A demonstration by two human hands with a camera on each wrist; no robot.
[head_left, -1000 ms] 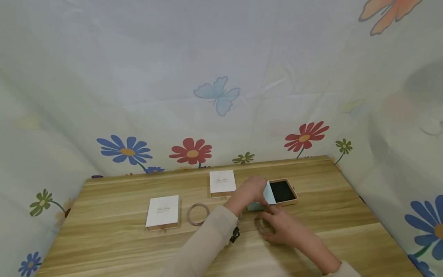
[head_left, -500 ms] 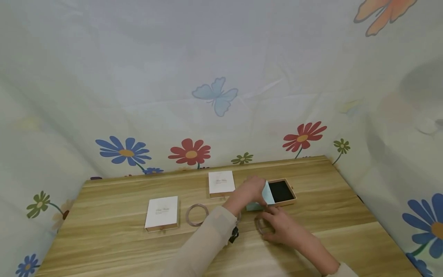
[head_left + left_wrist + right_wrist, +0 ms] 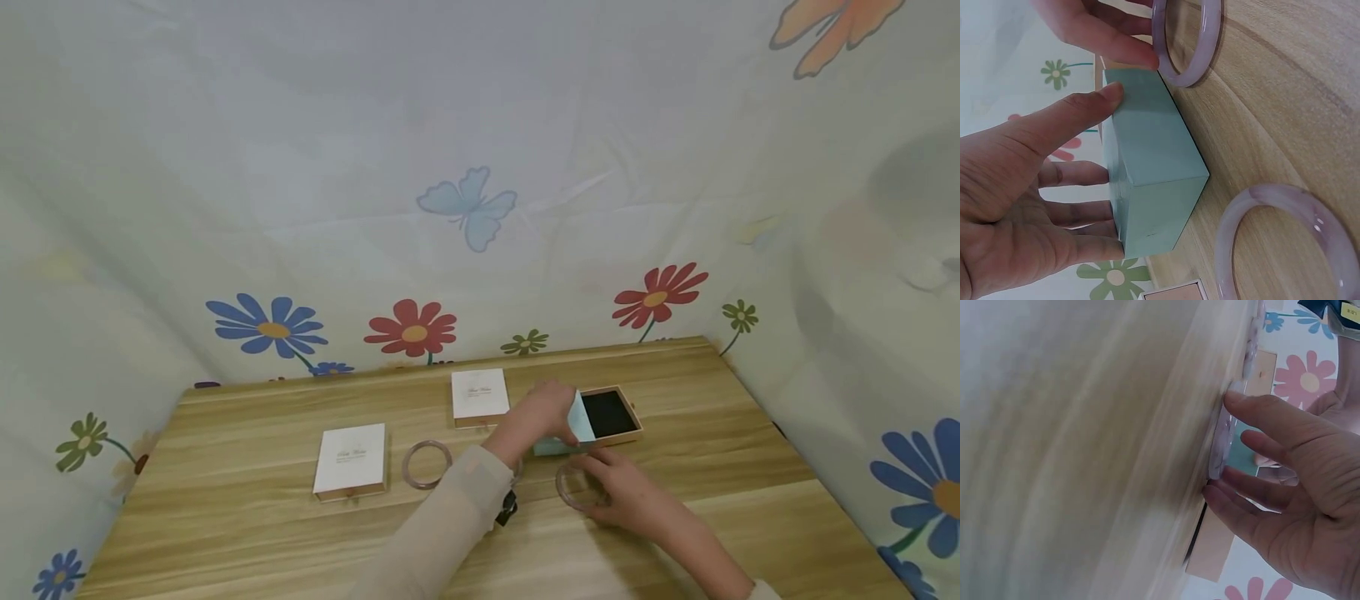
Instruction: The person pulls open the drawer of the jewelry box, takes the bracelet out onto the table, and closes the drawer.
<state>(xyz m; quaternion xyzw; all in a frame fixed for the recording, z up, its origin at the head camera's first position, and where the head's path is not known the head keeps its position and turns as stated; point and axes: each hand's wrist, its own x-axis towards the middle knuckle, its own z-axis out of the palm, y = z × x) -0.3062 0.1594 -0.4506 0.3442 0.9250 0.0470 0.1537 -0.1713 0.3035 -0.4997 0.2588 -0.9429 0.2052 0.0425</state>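
My left hand (image 3: 551,407) holds the pale teal box sleeve (image 3: 1154,137), thumb on its front long side and fingers over the top. A drawer with black lining (image 3: 609,414) sticks out of the sleeve's right end. In front of the box, my right hand (image 3: 633,497) pinches a pale purple bangle (image 3: 1222,440) between thumb and fingers; the ring lies flat at the wooden table (image 3: 675,533). Another bangle (image 3: 1229,250) lies to its left, mostly hidden behind my left wrist in the head view.
A third bangle (image 3: 427,465) lies further left on the table. Beside it is a white box (image 3: 350,458) with printed lettering. A second white box (image 3: 480,394) stands at the back, left of my left hand. A flowered cloth (image 3: 337,208) hangs behind the table.
My right hand has shifted slightly right around the bangle, and more of the ring shows. My left hand and the teal box have stayed in place.
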